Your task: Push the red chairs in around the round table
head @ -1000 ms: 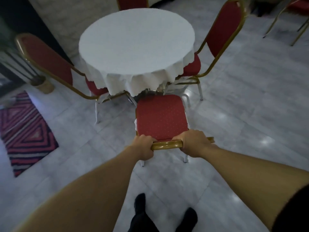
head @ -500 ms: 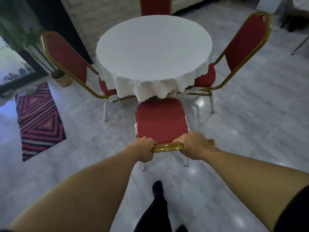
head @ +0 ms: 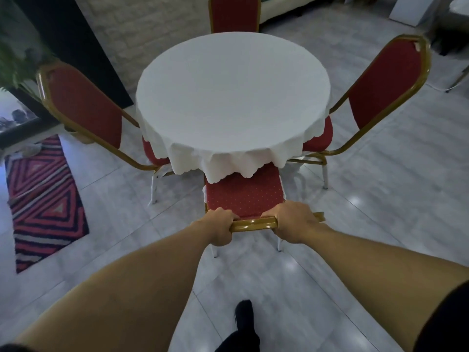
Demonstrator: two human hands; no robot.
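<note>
A round table (head: 233, 97) under a white cloth stands in the middle of the view. The near red chair (head: 245, 195) has its seat front tucked under the cloth's hanging edge. My left hand (head: 219, 227) and my right hand (head: 294, 222) both grip the gold top rail of its backrest. A red chair on the left (head: 83, 107) and a red chair on the right (head: 385, 82) have their seats partly under the table. A fourth red chair (head: 234, 13) stands at the far side.
A striped red rug (head: 43, 199) lies on the grey tiled floor at the left. A plant (head: 15, 52) and a dark doorway stand behind the left chair. My dark-socked foot (head: 243, 317) is on the tiles below the near chair.
The near chair has slid forward, so its seat front now lies under the tablecloth. I have stepped closer to the table, both hands still on the rail.
</note>
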